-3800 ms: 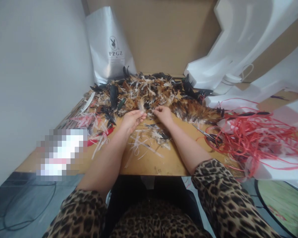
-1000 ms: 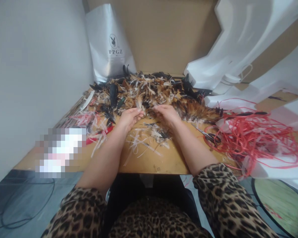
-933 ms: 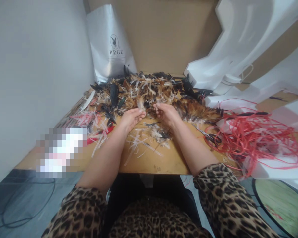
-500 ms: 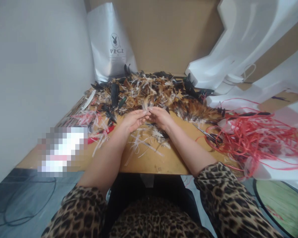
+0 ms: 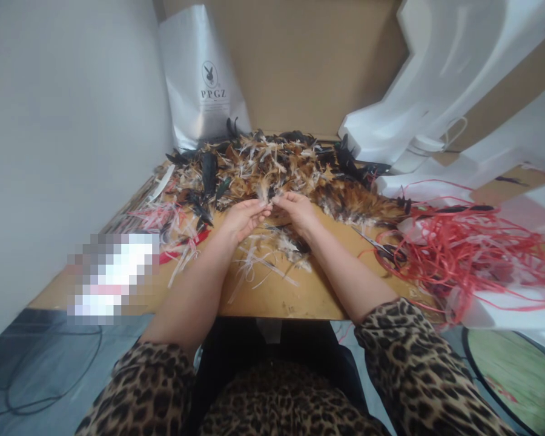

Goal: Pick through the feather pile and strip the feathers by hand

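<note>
Over the front edge of the feather pile, my left hand (image 5: 247, 218) is closed in a pinch on a small brown-and-white feather (image 5: 263, 189), whose fluffy tip points up. Close beside it, my right hand (image 5: 296, 212) also pinches, with a pale wisp of feather at its thumb and forefinger. The two hands' fingertips nearly meet. Behind them spreads the heap of brown, white and black feathers (image 5: 277, 160). Below my hands lie a small tuft of black-and-white feathers (image 5: 293, 245) and thin clear strips (image 5: 249, 266) on the wooden table (image 5: 318, 297).
Scissors (image 5: 381, 245) lie right of my right forearm, beside a tangle of red ribbon (image 5: 476, 254). White foam pieces (image 5: 381, 133) stand at the right, and a silver bag (image 5: 200, 85) at the back left. Pink and clear scraps (image 5: 158, 217) lie at left, near a pixelated patch.
My right fingertips have shifted slightly and parted a little from the left ones. The feather tip at my left fingers leans a bit more to the left. My forearms have barely moved.
</note>
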`<state>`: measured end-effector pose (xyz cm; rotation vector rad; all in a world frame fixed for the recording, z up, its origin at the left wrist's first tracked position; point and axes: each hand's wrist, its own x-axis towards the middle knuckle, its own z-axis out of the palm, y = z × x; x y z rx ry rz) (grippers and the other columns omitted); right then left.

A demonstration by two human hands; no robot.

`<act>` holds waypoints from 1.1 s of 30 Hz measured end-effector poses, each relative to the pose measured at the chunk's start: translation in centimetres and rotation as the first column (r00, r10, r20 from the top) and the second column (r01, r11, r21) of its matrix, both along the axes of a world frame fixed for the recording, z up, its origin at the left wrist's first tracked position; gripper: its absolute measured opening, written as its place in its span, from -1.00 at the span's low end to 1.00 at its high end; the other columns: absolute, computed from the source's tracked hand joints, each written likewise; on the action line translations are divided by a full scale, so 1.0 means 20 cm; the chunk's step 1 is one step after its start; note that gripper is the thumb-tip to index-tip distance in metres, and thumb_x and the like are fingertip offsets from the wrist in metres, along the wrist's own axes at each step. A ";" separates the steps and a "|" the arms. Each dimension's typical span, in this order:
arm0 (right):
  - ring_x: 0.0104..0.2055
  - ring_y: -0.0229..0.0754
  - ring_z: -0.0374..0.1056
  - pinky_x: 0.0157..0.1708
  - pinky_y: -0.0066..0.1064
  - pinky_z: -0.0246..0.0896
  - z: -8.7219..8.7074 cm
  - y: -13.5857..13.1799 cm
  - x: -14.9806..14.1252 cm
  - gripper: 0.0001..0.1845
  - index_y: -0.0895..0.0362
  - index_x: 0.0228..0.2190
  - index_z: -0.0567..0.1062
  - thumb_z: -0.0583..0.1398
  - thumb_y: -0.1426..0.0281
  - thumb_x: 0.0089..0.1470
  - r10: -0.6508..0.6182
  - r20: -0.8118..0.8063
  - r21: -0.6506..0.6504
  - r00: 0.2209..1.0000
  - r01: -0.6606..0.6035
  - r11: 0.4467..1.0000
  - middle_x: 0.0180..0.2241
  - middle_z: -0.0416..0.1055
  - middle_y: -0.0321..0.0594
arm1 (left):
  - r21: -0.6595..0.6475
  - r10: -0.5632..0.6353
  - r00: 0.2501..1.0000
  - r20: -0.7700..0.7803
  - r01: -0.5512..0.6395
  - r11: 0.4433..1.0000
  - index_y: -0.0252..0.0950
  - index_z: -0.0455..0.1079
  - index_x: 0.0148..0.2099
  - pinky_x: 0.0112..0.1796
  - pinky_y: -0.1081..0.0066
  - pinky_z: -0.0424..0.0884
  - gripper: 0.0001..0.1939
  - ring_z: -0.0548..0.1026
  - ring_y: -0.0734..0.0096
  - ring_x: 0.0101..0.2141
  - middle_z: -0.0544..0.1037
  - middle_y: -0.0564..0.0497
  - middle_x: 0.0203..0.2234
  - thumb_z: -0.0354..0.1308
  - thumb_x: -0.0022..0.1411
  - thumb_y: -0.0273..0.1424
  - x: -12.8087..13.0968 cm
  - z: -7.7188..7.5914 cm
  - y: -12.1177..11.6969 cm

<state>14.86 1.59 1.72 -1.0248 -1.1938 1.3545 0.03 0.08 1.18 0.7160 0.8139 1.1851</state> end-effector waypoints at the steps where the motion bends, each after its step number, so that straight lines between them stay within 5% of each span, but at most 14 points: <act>1: -0.62 -0.38 0.18 -0.56 -0.52 0.07 0.01 0.00 0.00 -0.62 0.16 -0.66 0.34 0.36 0.17 -0.37 -0.013 0.019 0.011 1.000 0.013 1.000 -0.67 0.33 -0.37 | 0.000 0.002 1.000 -0.001 -0.002 1.000 -0.49 0.43 -0.36 -0.55 0.69 0.36 -0.94 0.49 0.62 -0.55 0.55 -0.07 -0.51 0.21 0.03 -0.60 0.00 0.00 0.00; 20: -0.56 -0.37 0.15 -0.48 -0.50 0.06 -0.04 0.02 0.00 -0.72 0.17 -0.62 0.40 0.28 0.21 -0.24 -0.065 0.255 0.234 0.965 0.003 0.972 -0.62 0.32 -0.38 | 0.048 -0.009 0.965 -0.262 0.022 0.999 -0.47 0.45 -0.40 -0.54 0.63 0.35 -0.87 0.46 0.60 -0.59 0.55 -0.11 -0.53 0.29 -0.04 -0.49 0.02 0.00 -0.02; 25: -0.56 -0.34 0.19 -0.45 -0.45 0.13 -0.06 0.07 0.02 -0.71 0.16 -0.52 0.47 0.25 0.17 -0.19 -0.049 0.221 0.194 0.974 0.006 0.981 -0.60 0.35 -0.35 | 0.110 0.153 0.975 -0.163 -0.137 0.985 -0.46 0.43 -0.40 -0.57 0.67 0.33 -0.84 0.45 0.64 -0.60 0.54 -0.06 -0.55 0.30 -0.06 -0.46 -0.03 -0.01 0.03; 29: -0.45 -0.29 0.24 -0.34 -0.41 0.15 -0.09 0.12 0.05 -0.83 0.17 -0.53 0.49 0.22 0.30 -0.14 -0.220 0.473 0.396 0.853 0.017 0.918 -0.51 0.39 -0.27 | 0.123 0.313 0.949 -0.033 -0.307 0.944 -0.45 0.41 -0.43 -0.57 0.69 0.32 -0.89 0.43 0.68 -0.60 0.54 -0.03 -0.54 0.27 -0.01 -0.49 -0.08 -0.01 0.06; 33: -0.36 -0.25 0.26 -0.28 -0.41 0.13 -0.10 0.11 0.05 -0.87 0.14 -0.49 0.52 0.17 0.38 -0.08 -0.348 0.672 0.537 0.654 -0.107 0.837 -0.41 0.36 -0.24 | 0.112 0.323 0.946 -0.008 -0.321 0.941 -0.45 0.40 -0.43 -0.57 0.68 0.32 -0.93 0.44 0.67 -0.60 0.54 -0.04 -0.55 0.23 0.02 -0.53 -0.09 -0.02 0.07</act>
